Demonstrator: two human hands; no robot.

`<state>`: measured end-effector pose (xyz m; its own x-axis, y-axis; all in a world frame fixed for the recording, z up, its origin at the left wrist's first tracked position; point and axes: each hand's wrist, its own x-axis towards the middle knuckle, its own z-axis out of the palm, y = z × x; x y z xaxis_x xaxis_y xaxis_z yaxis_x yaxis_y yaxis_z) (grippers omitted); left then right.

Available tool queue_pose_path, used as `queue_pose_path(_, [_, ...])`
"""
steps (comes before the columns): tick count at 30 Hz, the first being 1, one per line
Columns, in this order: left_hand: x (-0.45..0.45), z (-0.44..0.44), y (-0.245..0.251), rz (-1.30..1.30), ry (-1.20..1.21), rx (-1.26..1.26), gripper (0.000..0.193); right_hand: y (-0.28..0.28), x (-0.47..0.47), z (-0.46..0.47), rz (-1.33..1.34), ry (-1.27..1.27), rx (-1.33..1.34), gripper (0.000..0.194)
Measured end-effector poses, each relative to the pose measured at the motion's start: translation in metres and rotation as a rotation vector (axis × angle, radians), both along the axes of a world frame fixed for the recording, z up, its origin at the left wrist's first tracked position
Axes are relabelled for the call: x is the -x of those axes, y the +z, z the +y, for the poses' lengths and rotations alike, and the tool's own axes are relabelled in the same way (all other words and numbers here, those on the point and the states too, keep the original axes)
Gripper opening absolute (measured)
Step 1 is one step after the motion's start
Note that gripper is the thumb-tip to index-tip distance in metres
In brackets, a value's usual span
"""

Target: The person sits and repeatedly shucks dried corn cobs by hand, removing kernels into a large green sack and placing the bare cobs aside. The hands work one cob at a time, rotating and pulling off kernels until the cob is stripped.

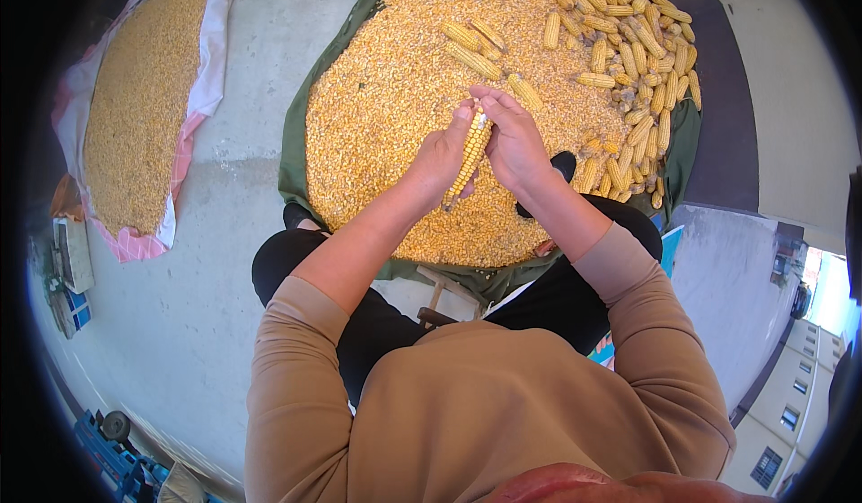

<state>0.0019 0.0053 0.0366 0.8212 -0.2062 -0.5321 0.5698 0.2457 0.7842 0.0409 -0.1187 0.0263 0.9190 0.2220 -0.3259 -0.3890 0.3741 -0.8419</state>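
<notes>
My left hand grips an ear of dried yellow corn, which slants with its upper end away from me. At that upper end, the fingers and thumb of my right hand are closed on the cob, where a pale patch shows among the kernels. Beneath both hands lies a broad heap of loose corn kernels on a green cloth. A few ears, among them one whole ear, rest on the kernels just beyond my hands. My right palm's inner side is hidden.
Many unshelled ears are piled at the heap's right side. Another spread of kernels lies on a pink and white cloth at the left. A wooden stool is between my legs. A blue vehicle stands at the lower left.
</notes>
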Motion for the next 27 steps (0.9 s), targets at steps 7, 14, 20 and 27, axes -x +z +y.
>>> queue_pose_path(7, [0.001, 0.002, 0.000, 0.028, -0.002, -0.029, 0.065, 0.000, 0.004, 0.003, 0.015, 0.003, 0.021, 0.024])
queue_pose_path(14, [0.003, 0.002, -0.004, 0.025, -0.004, -0.019, 0.063, -0.002, 0.006, 0.003, 0.005, 0.016, -0.020, 0.023])
queue_pose_path(20, [-0.001, 0.003, -0.016, 0.023, 0.023, 0.159, 0.055, 0.013, 0.001, 0.004, 0.059, 0.025, -0.072, 0.025])
queue_pose_path(27, [-0.003, -0.002, -0.008, -0.046, 0.044, 0.124, 0.059, 0.015, -0.004, -0.002, 0.024, 0.058, -0.078, 0.030])
